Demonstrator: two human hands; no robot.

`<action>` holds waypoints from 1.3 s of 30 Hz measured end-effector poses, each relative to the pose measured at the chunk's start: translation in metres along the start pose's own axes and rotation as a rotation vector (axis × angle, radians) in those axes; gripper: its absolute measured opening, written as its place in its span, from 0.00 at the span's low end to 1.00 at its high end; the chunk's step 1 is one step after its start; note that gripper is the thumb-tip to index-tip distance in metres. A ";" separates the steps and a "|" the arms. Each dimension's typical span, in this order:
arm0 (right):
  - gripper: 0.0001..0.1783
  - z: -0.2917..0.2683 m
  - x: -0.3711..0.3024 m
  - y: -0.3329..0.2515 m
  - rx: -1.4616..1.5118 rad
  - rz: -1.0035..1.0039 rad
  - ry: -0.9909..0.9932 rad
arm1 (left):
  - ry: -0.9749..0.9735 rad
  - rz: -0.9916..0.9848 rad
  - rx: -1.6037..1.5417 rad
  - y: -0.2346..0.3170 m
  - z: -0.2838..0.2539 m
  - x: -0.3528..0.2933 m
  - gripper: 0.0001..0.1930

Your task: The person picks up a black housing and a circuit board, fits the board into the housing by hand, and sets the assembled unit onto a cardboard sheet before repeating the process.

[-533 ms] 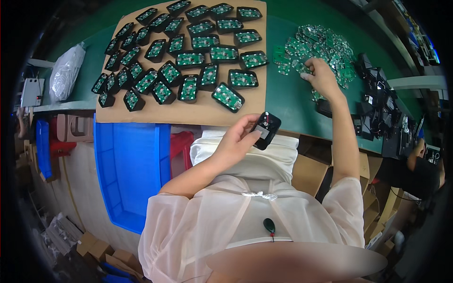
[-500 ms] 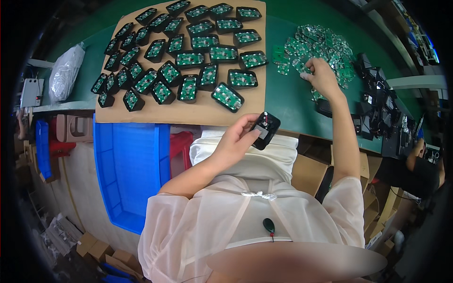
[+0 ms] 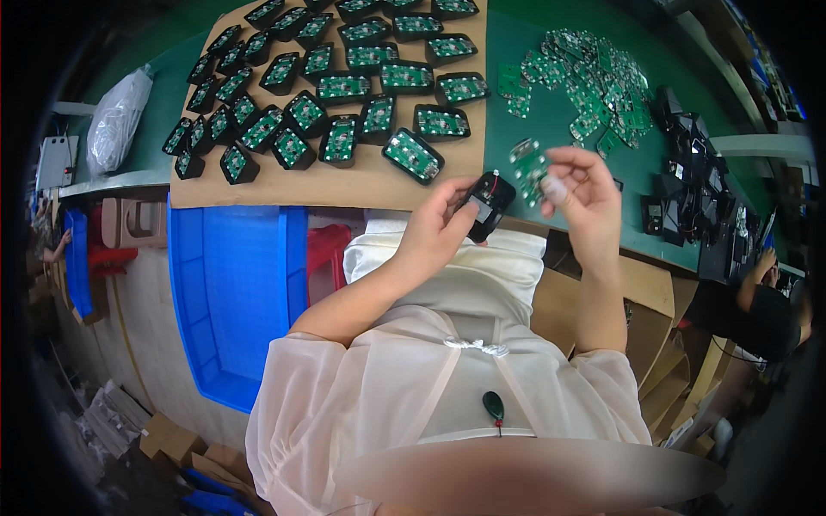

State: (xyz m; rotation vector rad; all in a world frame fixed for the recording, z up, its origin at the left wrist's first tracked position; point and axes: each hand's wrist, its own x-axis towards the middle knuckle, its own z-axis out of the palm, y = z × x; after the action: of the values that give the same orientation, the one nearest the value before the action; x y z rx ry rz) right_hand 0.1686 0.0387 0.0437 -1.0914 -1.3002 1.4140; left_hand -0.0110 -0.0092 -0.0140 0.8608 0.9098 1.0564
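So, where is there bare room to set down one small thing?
On the cardboard sheet, a strip is free between the nearest filled black cases and the sheet's front edge. The green table also shows bare between the pile of green boards, the right hand and the heap of black parts. Crowded: the rest of the sheet, and the heap.

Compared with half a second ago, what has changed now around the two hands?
The right hand has moved from the board pile toward the left hand and now holds a green circuit board, clear of the pile. The left hand still holds the black case; the filled cases remain on the cardboard.
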 end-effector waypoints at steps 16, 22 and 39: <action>0.15 0.006 -0.019 0.006 0.049 0.159 -0.103 | 0.037 0.059 -0.036 -0.008 0.012 -0.004 0.16; 0.15 0.004 -0.033 0.018 -0.068 0.155 -0.094 | -0.013 0.038 -0.072 0.002 0.020 -0.006 0.19; 0.06 0.015 -0.034 0.037 -0.388 -0.433 0.068 | -0.040 0.087 0.316 0.006 0.017 -0.005 0.18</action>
State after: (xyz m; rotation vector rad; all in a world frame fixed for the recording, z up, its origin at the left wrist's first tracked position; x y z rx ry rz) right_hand 0.1596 0.0009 0.0091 -1.0110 -1.6842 0.8177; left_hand 0.0018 -0.0146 -0.0008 1.1884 1.0292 0.9796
